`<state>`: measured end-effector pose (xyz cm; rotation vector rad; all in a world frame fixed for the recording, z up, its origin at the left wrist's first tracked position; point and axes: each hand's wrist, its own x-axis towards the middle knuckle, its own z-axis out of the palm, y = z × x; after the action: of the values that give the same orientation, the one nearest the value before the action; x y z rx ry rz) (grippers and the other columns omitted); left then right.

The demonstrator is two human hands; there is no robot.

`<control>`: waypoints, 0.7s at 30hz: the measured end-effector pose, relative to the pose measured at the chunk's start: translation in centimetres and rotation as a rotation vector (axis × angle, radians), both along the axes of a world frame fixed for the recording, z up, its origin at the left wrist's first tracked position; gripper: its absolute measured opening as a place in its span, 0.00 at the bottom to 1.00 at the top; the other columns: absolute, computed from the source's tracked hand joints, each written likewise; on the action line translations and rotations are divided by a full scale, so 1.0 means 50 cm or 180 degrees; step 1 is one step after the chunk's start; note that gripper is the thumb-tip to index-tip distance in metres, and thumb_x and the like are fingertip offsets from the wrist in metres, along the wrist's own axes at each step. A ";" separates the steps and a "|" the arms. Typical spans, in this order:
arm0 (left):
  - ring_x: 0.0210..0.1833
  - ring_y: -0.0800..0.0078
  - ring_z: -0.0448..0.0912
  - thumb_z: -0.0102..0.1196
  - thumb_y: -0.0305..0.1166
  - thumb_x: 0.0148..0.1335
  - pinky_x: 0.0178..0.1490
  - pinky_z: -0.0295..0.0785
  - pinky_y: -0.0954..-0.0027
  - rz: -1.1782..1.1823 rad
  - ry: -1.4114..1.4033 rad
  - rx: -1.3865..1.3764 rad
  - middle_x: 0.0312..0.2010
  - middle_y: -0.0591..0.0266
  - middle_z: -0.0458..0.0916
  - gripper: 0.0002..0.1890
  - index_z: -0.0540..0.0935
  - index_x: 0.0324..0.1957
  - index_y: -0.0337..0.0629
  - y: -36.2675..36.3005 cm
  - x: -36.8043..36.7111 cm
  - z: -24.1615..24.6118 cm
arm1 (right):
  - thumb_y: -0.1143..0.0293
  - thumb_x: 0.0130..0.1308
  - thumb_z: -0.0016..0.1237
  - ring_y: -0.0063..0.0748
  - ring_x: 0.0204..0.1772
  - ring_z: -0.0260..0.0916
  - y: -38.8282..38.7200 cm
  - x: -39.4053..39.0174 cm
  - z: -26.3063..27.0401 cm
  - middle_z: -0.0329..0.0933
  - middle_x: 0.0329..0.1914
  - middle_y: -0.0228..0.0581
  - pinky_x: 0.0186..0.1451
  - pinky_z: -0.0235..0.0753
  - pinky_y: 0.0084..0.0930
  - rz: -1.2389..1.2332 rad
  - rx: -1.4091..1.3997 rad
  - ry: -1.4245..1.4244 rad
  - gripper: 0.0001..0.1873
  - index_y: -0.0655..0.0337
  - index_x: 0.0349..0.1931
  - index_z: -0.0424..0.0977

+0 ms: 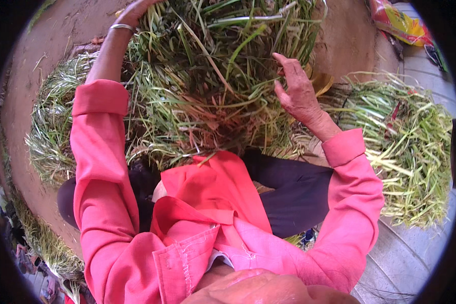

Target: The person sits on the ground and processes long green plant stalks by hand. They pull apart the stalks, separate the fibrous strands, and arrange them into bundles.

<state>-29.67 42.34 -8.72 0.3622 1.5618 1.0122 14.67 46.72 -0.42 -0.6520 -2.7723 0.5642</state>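
A big heap of cut green grass [212, 76] lies before my crossed legs, some of its stems brown and dry. My left hand [138, 11], below a metal bangle, rests at the heap's far left edge; its fingers run out of the picture, so I cannot tell whether it grips the stems. At the heap's right side is my right hand [298, 89], its fingers bent and apart, nothing plain between them. A yellow-brown leaf [322, 83] shows just behind that hand.
More cut grass lies in a pile at the left [57, 117] and in another at the right [414, 152], partly on a pale slatted surface [395, 254]. A red and yellow plastic bag [402, 24] lies at the upper right. Brown ground [345, 38] shows beyond the heap.
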 end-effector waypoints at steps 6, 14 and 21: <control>0.17 0.75 0.77 0.56 0.37 0.59 0.20 0.74 0.72 0.0634 0.0200 0.1173 0.21 0.66 0.80 0.08 0.79 0.30 0.44 -0.041 0.075 0.186 | 0.80 0.47 0.45 0.43 0.49 0.68 -0.097 0.108 -0.015 0.69 0.42 0.41 0.50 0.64 0.33 0.1114 0.0555 0.0179 0.22 0.61 0.48 0.67; 0.32 0.73 0.80 0.54 0.37 0.61 0.35 0.78 0.71 0.0567 0.0987 0.2189 0.32 0.61 0.81 0.14 0.78 0.44 0.38 -0.111 0.044 0.510 | 0.72 0.50 0.47 0.43 0.51 0.69 -0.225 0.139 -0.147 0.70 0.47 0.43 0.54 0.68 0.38 0.1750 -0.0178 -0.1987 0.21 0.59 0.48 0.70; 0.32 0.71 0.80 0.54 0.37 0.60 0.35 0.78 0.70 0.0735 0.2899 0.1882 0.33 0.59 0.81 0.15 0.77 0.44 0.37 -0.323 -0.006 0.633 | 0.74 0.54 0.45 0.45 0.62 0.62 -0.385 -0.107 -0.180 0.61 0.62 0.47 0.65 0.57 0.42 0.2127 -0.0164 0.0837 0.31 0.60 0.61 0.58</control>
<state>-29.98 26.18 22.93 1.2007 2.0981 1.6206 9.32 27.48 -9.40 0.3508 -2.6790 0.7752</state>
